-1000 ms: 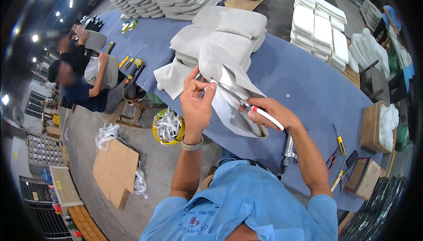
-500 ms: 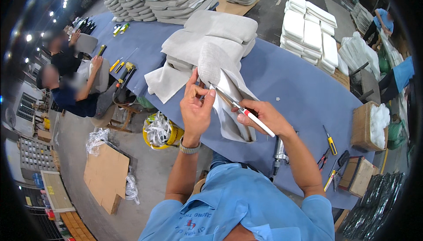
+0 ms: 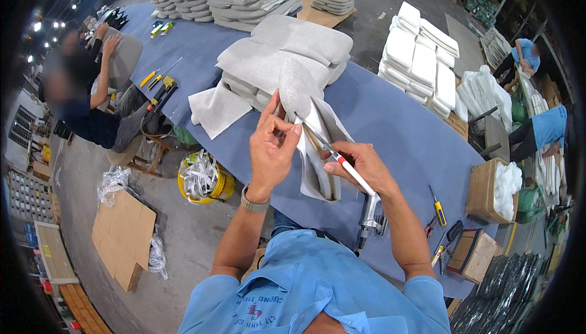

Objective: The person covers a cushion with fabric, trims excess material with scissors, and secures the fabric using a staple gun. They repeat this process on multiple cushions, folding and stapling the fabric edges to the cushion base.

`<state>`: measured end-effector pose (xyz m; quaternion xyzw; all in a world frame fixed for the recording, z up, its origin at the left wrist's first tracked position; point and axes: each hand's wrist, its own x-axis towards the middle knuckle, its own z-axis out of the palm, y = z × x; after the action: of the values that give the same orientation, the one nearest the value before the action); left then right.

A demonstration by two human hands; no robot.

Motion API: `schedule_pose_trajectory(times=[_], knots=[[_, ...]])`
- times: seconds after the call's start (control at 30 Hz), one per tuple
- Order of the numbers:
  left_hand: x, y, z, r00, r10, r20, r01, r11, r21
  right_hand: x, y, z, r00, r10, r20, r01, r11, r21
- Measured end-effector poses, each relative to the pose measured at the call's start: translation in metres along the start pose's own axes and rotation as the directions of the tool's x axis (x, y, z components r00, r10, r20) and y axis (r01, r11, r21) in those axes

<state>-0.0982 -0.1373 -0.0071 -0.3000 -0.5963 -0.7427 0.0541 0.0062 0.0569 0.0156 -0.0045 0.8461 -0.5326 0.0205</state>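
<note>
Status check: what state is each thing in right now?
Left hand: pinching the grey cover.
Right hand: closed around the scissors.
Scissors: held, blades at the grey cover; opening unclear.
Grey cover: open, flaps parted.
Yellow bucket: open, filled with white strips.
Cardboard box: open, filled with white stuffing.

The shirt (image 3: 348, 273) is light blue, with short sleeves (image 3: 427, 297) and a collar (image 3: 390, 322); its left chest bears a red-and-blue emblem (image 3: 255, 311) ringed by dark blue lettering. A silvery linked band (image 3: 254, 203) circles the left wrist. Blue trousers (image 3: 284, 223) show at the shirt's far edge.
</note>
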Motion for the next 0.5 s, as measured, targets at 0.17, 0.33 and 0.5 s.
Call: schedule_pose_trajectory(times=[0.17, 0.33, 0.5], knots=[[-0.001, -0.002, -0.008, 0.999, -0.032, -0.003, 0.032, 0.999, -0.010, 0.003, -0.004, 0.002, 1.000, -0.016, -0.008, 0.016, 0.999, -0.039], [-0.001, -0.004, -0.017, 0.999, -0.032, 0.023, 0.033, 0.999, -0.029, 0.003, 0.003, 0.012, 0.996, -0.072, -0.052, 0.068, 0.996, -0.065], [0.001, -0.002, -0.024, 0.998, -0.049, 0.044, 0.054, 0.991, -0.120, 0.004, 0.007, 0.018, 0.996, -0.089, -0.026, 0.088, 0.996, -0.028]])
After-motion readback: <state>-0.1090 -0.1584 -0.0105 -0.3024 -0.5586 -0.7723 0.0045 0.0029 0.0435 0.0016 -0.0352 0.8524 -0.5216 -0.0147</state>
